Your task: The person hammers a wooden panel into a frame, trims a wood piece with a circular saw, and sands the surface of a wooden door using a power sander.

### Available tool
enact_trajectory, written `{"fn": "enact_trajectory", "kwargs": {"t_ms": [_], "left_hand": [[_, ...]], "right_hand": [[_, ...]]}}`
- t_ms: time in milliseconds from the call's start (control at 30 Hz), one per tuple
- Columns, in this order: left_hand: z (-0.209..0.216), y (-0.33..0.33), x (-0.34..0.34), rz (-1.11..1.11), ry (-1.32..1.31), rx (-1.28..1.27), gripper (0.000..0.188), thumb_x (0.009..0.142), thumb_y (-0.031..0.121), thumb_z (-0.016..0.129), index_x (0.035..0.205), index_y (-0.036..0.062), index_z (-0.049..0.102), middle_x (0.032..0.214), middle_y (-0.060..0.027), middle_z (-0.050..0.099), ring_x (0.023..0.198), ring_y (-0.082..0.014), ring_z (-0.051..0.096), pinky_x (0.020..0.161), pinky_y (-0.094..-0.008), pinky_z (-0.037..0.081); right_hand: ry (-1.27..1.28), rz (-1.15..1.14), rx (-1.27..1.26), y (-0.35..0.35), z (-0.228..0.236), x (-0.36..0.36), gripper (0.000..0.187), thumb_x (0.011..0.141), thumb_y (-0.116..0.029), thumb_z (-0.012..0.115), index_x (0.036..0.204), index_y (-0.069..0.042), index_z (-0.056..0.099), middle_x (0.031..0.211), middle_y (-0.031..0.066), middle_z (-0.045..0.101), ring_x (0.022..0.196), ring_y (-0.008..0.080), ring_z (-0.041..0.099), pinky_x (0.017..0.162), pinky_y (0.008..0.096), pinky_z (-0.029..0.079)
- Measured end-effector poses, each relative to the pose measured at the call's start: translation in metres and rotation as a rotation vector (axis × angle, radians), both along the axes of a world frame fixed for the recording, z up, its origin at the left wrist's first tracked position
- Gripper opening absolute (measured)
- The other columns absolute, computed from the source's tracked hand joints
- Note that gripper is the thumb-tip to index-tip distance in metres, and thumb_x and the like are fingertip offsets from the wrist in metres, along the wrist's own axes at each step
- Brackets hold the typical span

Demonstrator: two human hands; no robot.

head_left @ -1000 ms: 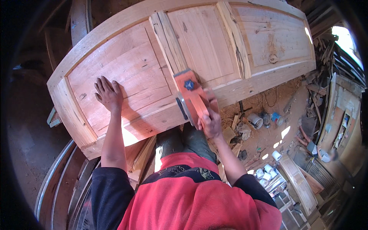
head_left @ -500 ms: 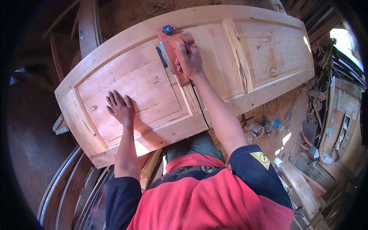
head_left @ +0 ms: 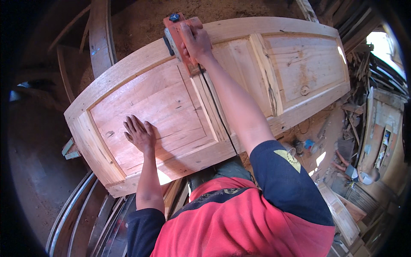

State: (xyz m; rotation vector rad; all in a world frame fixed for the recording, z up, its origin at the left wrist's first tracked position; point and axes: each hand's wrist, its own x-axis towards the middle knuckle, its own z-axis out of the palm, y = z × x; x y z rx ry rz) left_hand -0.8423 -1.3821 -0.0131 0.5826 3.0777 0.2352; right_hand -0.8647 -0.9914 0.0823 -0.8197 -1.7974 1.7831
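A panelled wooden door (head_left: 150, 103) lies flat before me, with its long side running left to right. My right hand (head_left: 197, 40) is wrapped round the handle of an orange electric planer (head_left: 182, 47). The planer's front, with a dark blue knob (head_left: 174, 17), reaches past the door's far edge, while its rear is over a cross rail (head_left: 205, 103). A black power cord (head_left: 216, 100) trails from it back toward my body. My left hand (head_left: 141, 133) rests on the left panel, palm down and fingers spread, holding nothing.
Long boards (head_left: 72, 218) lean at the lower left. A wooden beam (head_left: 100, 38) extends beyond the far left edge of the door. To the right, another person (head_left: 364, 176) is low near the ground, beside stacked timber (head_left: 338, 210) and a blue container (head_left: 308, 144).
My right hand has pushed the planer away from me along the cross rail, onto and past the far edge. My left hand stays flat on the panel. The view has shifted slightly.
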Motion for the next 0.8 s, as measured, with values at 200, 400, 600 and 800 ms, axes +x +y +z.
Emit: {"fn": "enact_trajectory", "kwargs": {"t_ms": [200, 400, 600, 800], "left_hand": [[-0.006, 0.011, 0.003, -0.025, 0.001, 0.066, 0.067, 0.102, 0.046, 0.048, 0.16, 0.0133, 0.038, 0.168, -0.0081, 0.031, 0.157, -0.0294, 0.022, 0.126, -0.0545, 0.013], [-0.005, -0.007, -0.001, 0.032, 0.045, 0.084, 0.066, 0.1, 0.043, 0.052, 0.159, 0.0169, 0.04, 0.168, -0.0073, 0.033, 0.157, -0.0283, 0.023, 0.126, -0.0544, 0.013], [-0.016, -0.016, -0.003, 0.042, -0.077, -0.019, 0.071, 0.1, 0.048, 0.047, 0.163, 0.0188, 0.032, 0.171, -0.0053, 0.024, 0.159, -0.0251, 0.017, 0.127, -0.0564, 0.007], [-0.011, -0.008, -0.011, -0.03, -0.036, 0.183, 0.062, 0.101, 0.046, 0.051, 0.154, 0.0148, 0.046, 0.163, -0.0098, 0.039, 0.153, -0.029, 0.032, 0.125, -0.0552, 0.017]], "right_hand": [[0.004, -0.066, -0.049, 0.032, 0.005, -0.013, 0.05, 0.098, -0.053, 0.063, 0.098, -0.003, 0.072, 0.061, 0.0025, 0.062, 0.048, 0.0113, 0.06, 0.043, 0.0281, 0.048], [0.031, -0.038, -0.321, -0.048, 0.068, 0.175, 0.026, 0.095, -0.028, 0.076, 0.11, -0.008, 0.067, 0.063, -0.0057, 0.056, 0.045, 0.0035, 0.049, 0.039, 0.023, 0.036], [-0.469, -0.328, -0.304, -0.132, 0.131, 0.372, 0.027, 0.094, -0.024, 0.074, 0.087, -0.004, 0.056, 0.06, 0.0016, 0.052, 0.045, 0.012, 0.051, 0.038, 0.0312, 0.042], [-0.482, -0.613, -0.36, -0.173, 0.142, 0.452, 0.027, 0.095, -0.027, 0.072, 0.096, -0.003, 0.06, 0.065, 0.0019, 0.05, 0.045, 0.0128, 0.047, 0.038, 0.0294, 0.038]]}}
